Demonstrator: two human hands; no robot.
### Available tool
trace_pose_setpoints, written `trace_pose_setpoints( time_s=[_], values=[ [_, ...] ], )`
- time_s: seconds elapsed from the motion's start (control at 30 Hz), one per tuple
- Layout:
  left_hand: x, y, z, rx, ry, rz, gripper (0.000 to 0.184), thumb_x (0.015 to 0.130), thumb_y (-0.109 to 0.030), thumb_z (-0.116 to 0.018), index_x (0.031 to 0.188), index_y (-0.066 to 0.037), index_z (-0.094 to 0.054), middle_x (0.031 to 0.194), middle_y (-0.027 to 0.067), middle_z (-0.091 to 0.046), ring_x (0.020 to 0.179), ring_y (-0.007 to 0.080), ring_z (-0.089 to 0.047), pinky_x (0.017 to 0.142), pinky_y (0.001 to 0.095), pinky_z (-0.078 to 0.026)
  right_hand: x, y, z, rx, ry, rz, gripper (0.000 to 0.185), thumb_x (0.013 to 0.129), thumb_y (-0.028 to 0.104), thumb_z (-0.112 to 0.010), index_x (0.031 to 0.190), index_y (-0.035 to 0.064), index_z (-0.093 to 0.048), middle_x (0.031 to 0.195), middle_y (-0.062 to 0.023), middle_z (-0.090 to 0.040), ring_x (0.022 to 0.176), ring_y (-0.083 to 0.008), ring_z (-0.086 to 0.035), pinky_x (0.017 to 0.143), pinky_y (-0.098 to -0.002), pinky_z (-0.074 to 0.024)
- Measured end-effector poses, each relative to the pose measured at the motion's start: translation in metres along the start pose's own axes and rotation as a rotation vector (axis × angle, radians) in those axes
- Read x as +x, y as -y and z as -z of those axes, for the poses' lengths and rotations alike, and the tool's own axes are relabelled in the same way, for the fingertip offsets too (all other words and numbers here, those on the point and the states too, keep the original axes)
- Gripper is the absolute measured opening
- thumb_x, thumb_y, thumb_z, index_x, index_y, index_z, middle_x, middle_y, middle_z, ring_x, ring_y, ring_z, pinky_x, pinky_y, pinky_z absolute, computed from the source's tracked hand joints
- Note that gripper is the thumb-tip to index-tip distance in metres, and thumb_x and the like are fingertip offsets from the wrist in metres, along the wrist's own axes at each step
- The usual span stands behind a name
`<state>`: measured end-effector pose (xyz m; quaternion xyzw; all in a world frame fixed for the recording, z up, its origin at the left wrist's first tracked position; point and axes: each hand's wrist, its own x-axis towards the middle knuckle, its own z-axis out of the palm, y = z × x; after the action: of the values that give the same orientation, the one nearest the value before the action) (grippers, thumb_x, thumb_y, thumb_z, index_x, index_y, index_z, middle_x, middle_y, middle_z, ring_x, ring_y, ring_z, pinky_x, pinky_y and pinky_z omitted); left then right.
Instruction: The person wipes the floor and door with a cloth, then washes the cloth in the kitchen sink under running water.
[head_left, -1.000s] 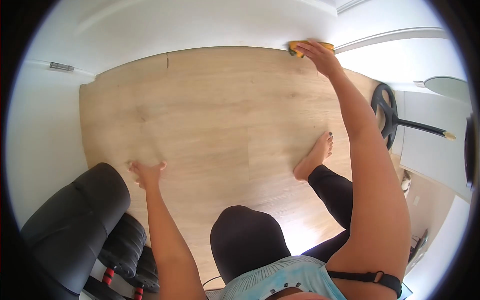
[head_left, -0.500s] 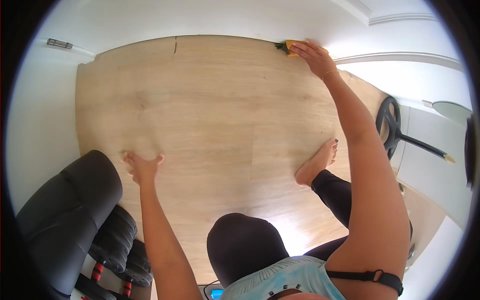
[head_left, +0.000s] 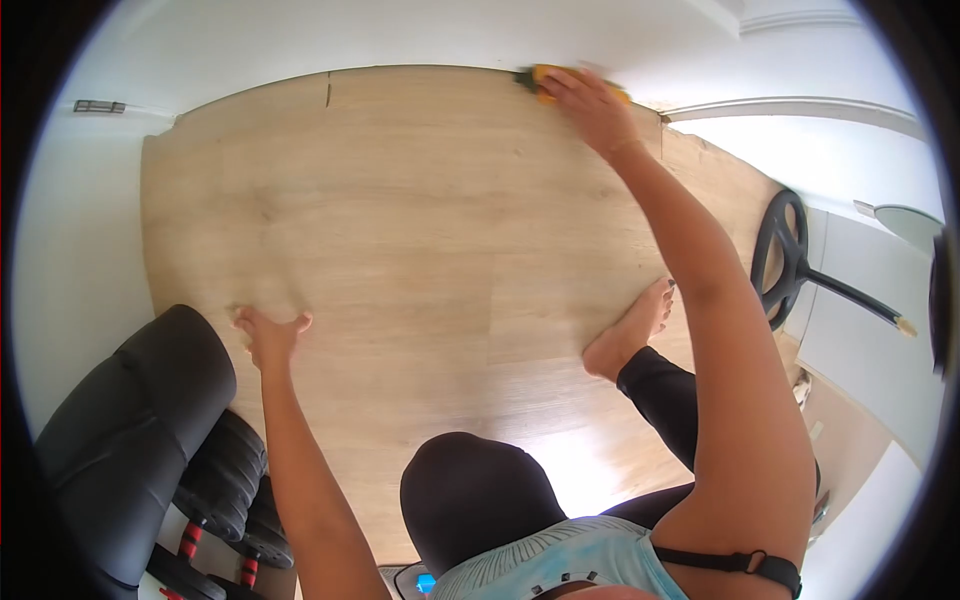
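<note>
My right hand [head_left: 600,115] presses a yellow-orange cleaning pad [head_left: 543,74] against the far edge of the wood floor, where it meets the white panel. A ragged dark green part sticks out at the pad's left end; whether it is a sponge or a folded cloth I cannot tell. On the left, my left hand [head_left: 271,335] leans on the wood-look floor [head_left: 400,220] with its thumb and fingers spread, holding nothing. It is nearest to the black padded roll.
A black padded roll [head_left: 150,390] and dumbbells with black plates [head_left: 222,470] lie at lower left. To the right, a black wheel-shaped base with a pole [head_left: 795,262] leans near white panels. A bare foot [head_left: 630,330] rests on the floor. White walls [head_left: 80,220] border the floor.
My right hand has slid left along the floor's far edge with the yellow-orange pad. My left hand stays planted; the whole view has shifted slightly.
</note>
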<state>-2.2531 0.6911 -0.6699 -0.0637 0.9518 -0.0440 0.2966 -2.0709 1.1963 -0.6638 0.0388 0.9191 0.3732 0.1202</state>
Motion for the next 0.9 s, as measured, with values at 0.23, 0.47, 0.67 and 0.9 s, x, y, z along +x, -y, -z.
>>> trace_pose_setpoints(
  time_s=[0.23,0.47,0.67,0.9],
  values=[
    [-0.004,0.003,0.005,-0.026,-0.027,-0.042,0.121,0.061,-0.046,-0.079,0.146,-0.001,-0.005,0.153,0.0177,-0.006,0.132,0.0425,-0.031,0.108,0.0475,-0.03,0.093,0.049,0.053,0.093,-0.263,0.037,0.058,0.09,0.021,-0.043,0.145,0.0182,-0.027,0.149,0.0098,-0.027,0.138,-0.007,-0.019,0.116,-0.0338,-0.0105],
    [-0.002,0.001,0.002,-0.052,-0.036,-0.029,0.123,0.061,-0.044,-0.08,0.146,-0.002,-0.002,0.153,0.0176,-0.005,0.128,0.0492,-0.033,0.104,0.048,-0.036,0.008,0.004,0.014,-0.16,-0.183,-0.09,0.062,0.084,0.02,-0.05,0.143,0.0199,-0.031,0.146,0.0101,-0.031,0.135,-0.0087,-0.025,0.116,-0.0346,-0.0154],
    [-0.01,-0.009,0.017,-0.031,0.051,0.031,0.124,0.061,-0.044,-0.08,0.146,-0.003,0.001,0.154,0.0166,-0.004,0.127,0.0519,-0.033,0.102,0.0502,-0.037,0.116,0.048,0.103,-0.116,-0.264,0.177,0.057,0.088,0.022,-0.048,0.142,0.0162,-0.034,0.15,0.0103,-0.024,0.138,-0.0077,-0.018,0.116,-0.0317,-0.0042],
    [-0.01,-0.002,0.009,-0.037,-0.014,0.004,0.124,0.061,-0.043,-0.08,0.146,-0.003,0.001,0.154,0.016,-0.002,0.128,0.0511,-0.031,0.104,0.0488,-0.036,0.072,-0.041,0.115,0.019,-0.647,-0.263,0.055,0.087,0.013,-0.046,0.14,0.0255,-0.037,0.146,0.0133,-0.032,0.135,-0.0079,-0.025,0.11,-0.0307,-0.0228]
  ],
)
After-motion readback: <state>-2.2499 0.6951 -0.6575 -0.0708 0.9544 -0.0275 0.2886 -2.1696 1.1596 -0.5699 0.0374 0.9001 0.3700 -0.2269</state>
